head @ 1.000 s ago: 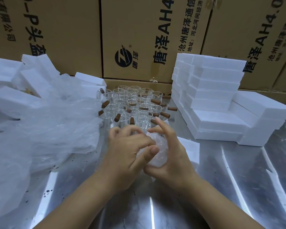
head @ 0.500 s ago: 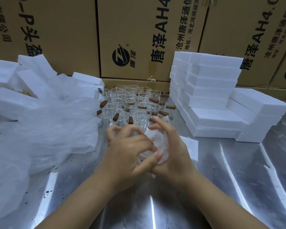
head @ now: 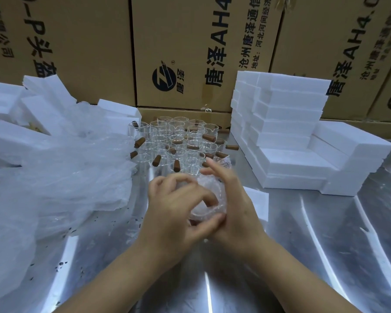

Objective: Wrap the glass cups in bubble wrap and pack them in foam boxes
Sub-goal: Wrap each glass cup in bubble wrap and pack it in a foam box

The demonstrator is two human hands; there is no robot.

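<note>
Head view. The left hand (head: 178, 211) and right hand (head: 237, 208) together hold one bubble-wrap bundle (head: 204, 212) above the table (head: 325, 245), at centre frame. The left hand's fingers are curled over the near and top side of the bundle, with the thumb pressed in at its lower edge. The right hand cups the far side, its fingers curved round the wrap and the index finger raised. What the wrap encloses cannot be made out.

Just behind the hands stands a tight cluster of unwrapped glass cups (head: 178, 141) with brown stub handles (head: 139, 142). To the left of them lies a loose heap of bubble wrap (head: 66, 177), partly covering scattered foam pieces (head: 9, 136). To the right, white foam boxes (head: 291, 123) are stacked in stepped rows. One foam block (head: 256, 199) sits on the table just beyond the right hand. Printed cartons (head: 190, 53) close off the back.
</note>
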